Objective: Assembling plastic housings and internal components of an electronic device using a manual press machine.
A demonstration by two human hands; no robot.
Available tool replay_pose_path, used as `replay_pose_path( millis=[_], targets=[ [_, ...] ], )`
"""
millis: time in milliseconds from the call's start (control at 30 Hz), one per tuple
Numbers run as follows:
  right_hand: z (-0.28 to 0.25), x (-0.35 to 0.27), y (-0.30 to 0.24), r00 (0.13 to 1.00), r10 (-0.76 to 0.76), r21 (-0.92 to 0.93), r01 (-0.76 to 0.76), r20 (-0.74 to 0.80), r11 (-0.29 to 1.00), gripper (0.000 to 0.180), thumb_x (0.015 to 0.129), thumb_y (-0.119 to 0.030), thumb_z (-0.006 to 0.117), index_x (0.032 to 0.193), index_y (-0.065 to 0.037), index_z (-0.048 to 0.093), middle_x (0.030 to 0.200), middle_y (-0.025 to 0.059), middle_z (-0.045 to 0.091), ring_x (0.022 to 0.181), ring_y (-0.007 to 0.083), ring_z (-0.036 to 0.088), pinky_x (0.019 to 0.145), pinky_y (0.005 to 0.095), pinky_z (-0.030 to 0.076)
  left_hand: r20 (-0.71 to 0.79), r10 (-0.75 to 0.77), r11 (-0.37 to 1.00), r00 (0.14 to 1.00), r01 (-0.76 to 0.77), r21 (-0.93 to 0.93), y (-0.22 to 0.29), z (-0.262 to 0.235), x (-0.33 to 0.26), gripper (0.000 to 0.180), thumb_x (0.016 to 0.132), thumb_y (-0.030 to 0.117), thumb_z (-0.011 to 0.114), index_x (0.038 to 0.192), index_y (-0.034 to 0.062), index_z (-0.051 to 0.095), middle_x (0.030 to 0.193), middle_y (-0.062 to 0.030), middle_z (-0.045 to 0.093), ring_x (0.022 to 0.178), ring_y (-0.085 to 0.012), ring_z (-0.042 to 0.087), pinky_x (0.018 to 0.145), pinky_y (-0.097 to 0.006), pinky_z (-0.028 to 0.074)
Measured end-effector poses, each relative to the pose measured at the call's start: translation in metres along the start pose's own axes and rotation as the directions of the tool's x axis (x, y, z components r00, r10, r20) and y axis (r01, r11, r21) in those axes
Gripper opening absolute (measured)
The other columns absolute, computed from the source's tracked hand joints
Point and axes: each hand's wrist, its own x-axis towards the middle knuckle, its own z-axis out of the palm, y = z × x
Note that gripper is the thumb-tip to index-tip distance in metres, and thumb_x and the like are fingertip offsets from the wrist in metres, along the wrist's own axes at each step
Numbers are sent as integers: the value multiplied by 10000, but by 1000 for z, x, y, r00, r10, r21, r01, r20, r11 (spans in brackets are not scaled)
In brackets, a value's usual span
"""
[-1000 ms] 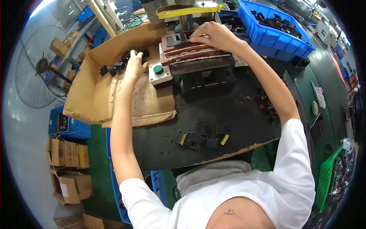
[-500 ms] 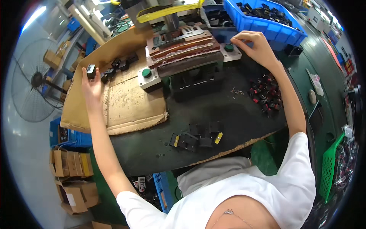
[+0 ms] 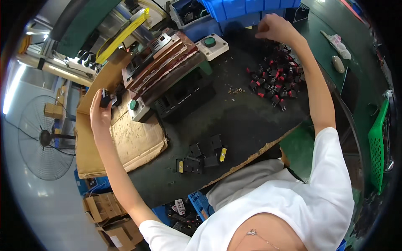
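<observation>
My left hand (image 3: 100,117) is closed around a small black plastic part (image 3: 105,98) over the cardboard at the left. Another black part (image 3: 115,99) lies right beside it. Curled inward, the fingers of my right hand (image 3: 278,31) hang near the blue bin, beyond the pile of small black and red parts (image 3: 274,77); whatever they may hold is hidden. Between my hands stands a press with stacked brown plates (image 3: 161,62). A green button (image 3: 210,42) on a white box is at its right side, a second green button (image 3: 133,105) at its left.
Several black housings (image 3: 203,161), two with yellow pieces, lie near the table's front edge. Loose metal bits (image 3: 237,90) are scattered mid-table. Blue bins (image 3: 238,12) stand at the back. A cardboard sheet (image 3: 138,144) covers the left side. A fan (image 3: 45,138) stands beyond.
The view has swung round, shifting the press leftward. My right hand has left the right green button and moved rightward, its fingers now curled. My left hand still holds the black part.
</observation>
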Motion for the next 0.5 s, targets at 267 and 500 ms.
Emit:
replay_pose_path(
  millis=[267, 500],
  targets=[
    [17, -5, -11, 979, 59, -119, -36, 196, 992, 272, 570, -205, 771, 727, -28, 637, 765, 97, 642, 782, 284, 618, 681, 357, 501, 253, -19, 992, 967, 50, -116, -8, 47, -3, 314, 843, 86, 595, 1129, -34, 541, 1064, -96, 572, 943, -223, 571, 809, -301, 489],
    [21, -1, -15, 990, -36, 114, 21, 135, 993, 268, 555, -149, 759, 699, 15, 603, 748, 127, 620, 726, 273, 609, 657, 338, 491, 442, 96, 967, 892, -188, 170, 5, 99, -14, 333, 843, 11, 559, 1169, -47, 524, 1064, -76, 593, 953, -120, 556, 887, -267, 436]
  ],
)
